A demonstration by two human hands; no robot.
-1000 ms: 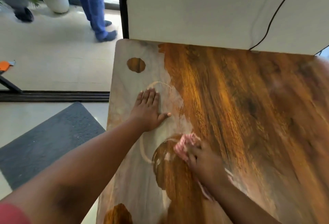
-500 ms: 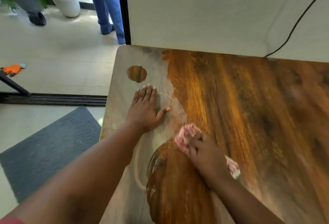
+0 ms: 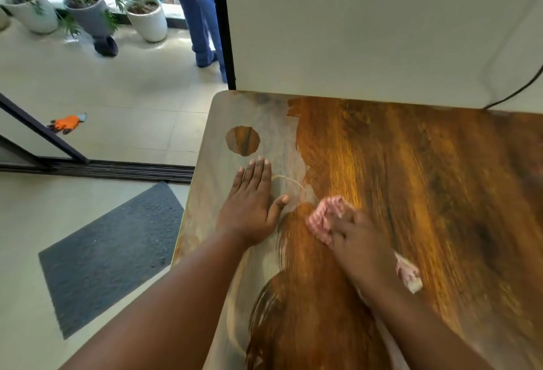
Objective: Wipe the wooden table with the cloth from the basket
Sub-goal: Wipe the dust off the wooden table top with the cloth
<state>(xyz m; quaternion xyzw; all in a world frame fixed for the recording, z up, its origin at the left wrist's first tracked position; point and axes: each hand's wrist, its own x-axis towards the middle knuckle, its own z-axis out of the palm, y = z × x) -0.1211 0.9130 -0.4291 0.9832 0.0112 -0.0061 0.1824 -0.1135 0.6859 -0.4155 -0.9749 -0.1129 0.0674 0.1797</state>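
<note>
The pink cloth (image 3: 324, 218) is lying bunched on the wooden table (image 3: 426, 193), toward the near left part of the top, right at the boundary where a pale dusty film is giving way to clean, glossy brown wood; a loose end of it is trailing out from under the wrist on the right. The dusty strip is running along the table's left edge, with a small round clean spot (image 3: 242, 140) near the far left corner, and the broad wiped area to the right is lying open as far as the white wall (image 3: 367, 25) that the far edge is meeting. Compared with half a second ago, the cloth and the hand on it are sitting a little farther up the table, the dark wiped patch beside the left thumb is reaching higher, and the view is showing more of the potted plants (image 3: 88, 2) and tiled floor beyond the doorway. The right hand (image 3: 360, 241) is pressing down on the cloth with fingers curled over the bunched fabric, seemingly gripping it, though motion blur is softening the fingertips. The left hand (image 3: 251, 205) is resting flat on the dusty strip just left of the cloth, fingers straight and together, thumb spread, grasping nothing. A grey mat (image 3: 108, 255) is lying on the floor beside the table's left edge.
</note>
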